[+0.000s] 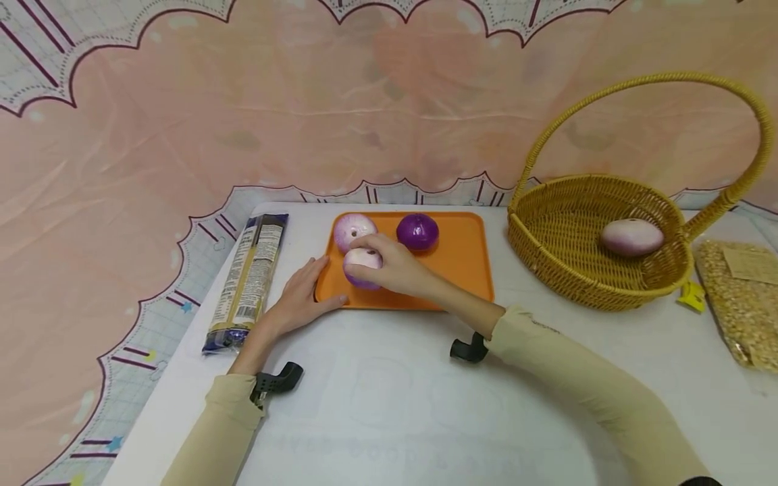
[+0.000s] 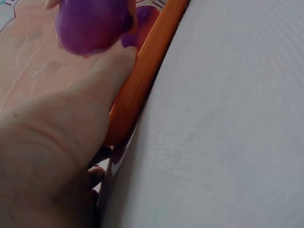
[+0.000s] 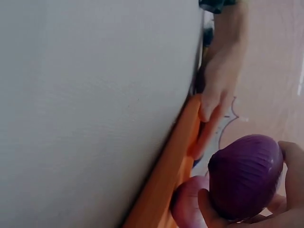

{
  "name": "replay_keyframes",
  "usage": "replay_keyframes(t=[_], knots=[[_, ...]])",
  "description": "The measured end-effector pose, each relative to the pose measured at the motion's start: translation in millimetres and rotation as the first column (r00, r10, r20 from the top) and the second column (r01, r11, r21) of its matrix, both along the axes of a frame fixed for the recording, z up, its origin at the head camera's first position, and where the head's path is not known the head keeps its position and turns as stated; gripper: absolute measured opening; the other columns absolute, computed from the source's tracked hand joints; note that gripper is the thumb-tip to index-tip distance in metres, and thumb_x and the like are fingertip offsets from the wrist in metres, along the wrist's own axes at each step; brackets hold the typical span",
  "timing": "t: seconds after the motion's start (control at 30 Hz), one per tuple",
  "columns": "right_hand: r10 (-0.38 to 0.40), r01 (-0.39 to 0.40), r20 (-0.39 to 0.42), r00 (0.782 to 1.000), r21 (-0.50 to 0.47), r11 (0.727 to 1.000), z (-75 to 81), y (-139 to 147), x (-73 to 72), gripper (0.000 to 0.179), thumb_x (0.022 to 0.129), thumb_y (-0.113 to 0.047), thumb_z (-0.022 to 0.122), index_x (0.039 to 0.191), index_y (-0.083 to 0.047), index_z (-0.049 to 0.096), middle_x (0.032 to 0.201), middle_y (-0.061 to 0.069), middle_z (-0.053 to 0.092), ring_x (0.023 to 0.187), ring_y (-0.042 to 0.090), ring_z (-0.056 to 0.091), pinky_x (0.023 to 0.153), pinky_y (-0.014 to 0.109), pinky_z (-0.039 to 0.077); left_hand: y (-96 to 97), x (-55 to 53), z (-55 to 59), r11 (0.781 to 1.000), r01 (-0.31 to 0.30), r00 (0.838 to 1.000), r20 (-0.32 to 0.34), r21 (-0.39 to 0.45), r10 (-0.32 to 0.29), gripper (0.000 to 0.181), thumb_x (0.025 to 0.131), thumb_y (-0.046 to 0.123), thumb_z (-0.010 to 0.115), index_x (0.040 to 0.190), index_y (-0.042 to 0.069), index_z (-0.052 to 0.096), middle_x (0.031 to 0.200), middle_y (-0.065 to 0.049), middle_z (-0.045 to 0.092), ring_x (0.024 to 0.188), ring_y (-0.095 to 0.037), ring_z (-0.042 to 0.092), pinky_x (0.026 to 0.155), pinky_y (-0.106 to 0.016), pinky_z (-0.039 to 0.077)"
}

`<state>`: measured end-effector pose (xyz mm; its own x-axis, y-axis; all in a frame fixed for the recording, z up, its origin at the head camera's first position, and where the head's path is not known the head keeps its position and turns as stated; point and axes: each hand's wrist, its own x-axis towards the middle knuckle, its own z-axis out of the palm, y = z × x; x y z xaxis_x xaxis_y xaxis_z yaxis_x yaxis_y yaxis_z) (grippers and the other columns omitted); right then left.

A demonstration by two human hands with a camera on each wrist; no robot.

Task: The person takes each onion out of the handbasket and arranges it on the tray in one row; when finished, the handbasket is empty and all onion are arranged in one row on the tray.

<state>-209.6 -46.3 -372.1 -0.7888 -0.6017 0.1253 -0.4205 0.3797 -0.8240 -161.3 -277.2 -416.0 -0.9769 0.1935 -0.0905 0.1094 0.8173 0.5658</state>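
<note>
My right hand (image 1: 401, 268) grips a purple onion (image 1: 363, 277) between thumb and fingers over the left part of an orange tray (image 1: 462, 270). In the right wrist view this onion (image 3: 247, 178) appears raised above the tray. Just behind it on the tray sits a paler onion (image 1: 349, 229), and a dark purple onion (image 1: 417, 232) lies to the right. My left hand (image 1: 304, 297) rests at the tray's front left corner, its fingers extended along the left side and the thumb lying at the front rim.
At the right stands a wicker basket (image 1: 583, 283) with a tall handle, holding a pale onion (image 1: 632, 237). Beside it are a yellow tag (image 1: 691, 297) and a bag of grains (image 1: 744, 304). A long printed packet (image 1: 249, 277) lies left of the tray. Patterned cloth (image 1: 365, 121) hangs behind the table.
</note>
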Motion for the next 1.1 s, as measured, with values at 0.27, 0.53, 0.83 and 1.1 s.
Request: replay_keyframes(t=[0.27, 0.53, 0.83, 1.1], knots=[[0.02, -0.02, 0.01, 1.0, 0.058, 0.998, -11.2, -17, -12.5, 0.05, 0.09, -0.035, 0.067, 0.132, -0.01, 0.057, 0.136, 0.01, 0.057, 0.122, 0.023, 0.054, 0.108, 0.039, 0.045, 0.0, 0.0, 0.4, 1.0, 0.001, 1.0, 0.001, -0.005, -0.001, 0.094, 0.086, 0.047, 0.067, 0.155, 0.005, 0.019, 0.161, -0.021, 0.018, 0.15, -0.041, 0.01, 0.119, -0.062, 0.009], [0.034, -0.031, -0.03, 0.999, 0.108, 0.994, -13.9, -26, -21.1, 0.049, 0.09, -0.036, 0.067, 0.129, -0.007, 0.058, 0.131, 0.011, 0.059, 0.119, 0.024, 0.056, 0.107, 0.038, 0.045, 0.7, 0.1, 0.6, 1.0, -0.004, 1.0, 0.009, -0.004, 0.004, 0.095, 0.086, 0.047, 0.068, 0.155, 0.006, 0.018, 0.161, -0.022, 0.017, 0.15, -0.042, 0.01, 0.119, -0.062, 0.009], [0.061, -0.058, -0.013, 0.998, 0.172, 0.983, -17.0, -29, -24.1, 0.052, 0.09, -0.042, 0.065, 0.131, -0.012, 0.056, 0.134, 0.007, 0.058, 0.124, 0.023, 0.054, 0.11, 0.038, 0.043, 1.4, -1.2, -0.4, 1.0, 0.001, 1.0, 0.008, -0.005, -0.001, 0.095, 0.086, 0.048, 0.067, 0.155, 0.006, 0.018, 0.162, -0.02, 0.017, 0.15, -0.042, 0.01, 0.118, -0.063, 0.009], [0.065, -0.066, 0.013, 0.998, 0.178, 0.982, -17.3, -29, -25.4, 0.053, 0.09, -0.044, 0.065, 0.132, -0.013, 0.056, 0.135, 0.006, 0.058, 0.124, 0.022, 0.055, 0.11, 0.039, 0.043, 0.9, -1.2, -1.8, 1.0, 0.002, 1.0, -0.01, 0.0, -0.002, 0.095, 0.086, 0.047, 0.068, 0.155, 0.005, 0.019, 0.161, -0.021, 0.019, 0.15, -0.042, 0.011, 0.118, -0.063, 0.01]])
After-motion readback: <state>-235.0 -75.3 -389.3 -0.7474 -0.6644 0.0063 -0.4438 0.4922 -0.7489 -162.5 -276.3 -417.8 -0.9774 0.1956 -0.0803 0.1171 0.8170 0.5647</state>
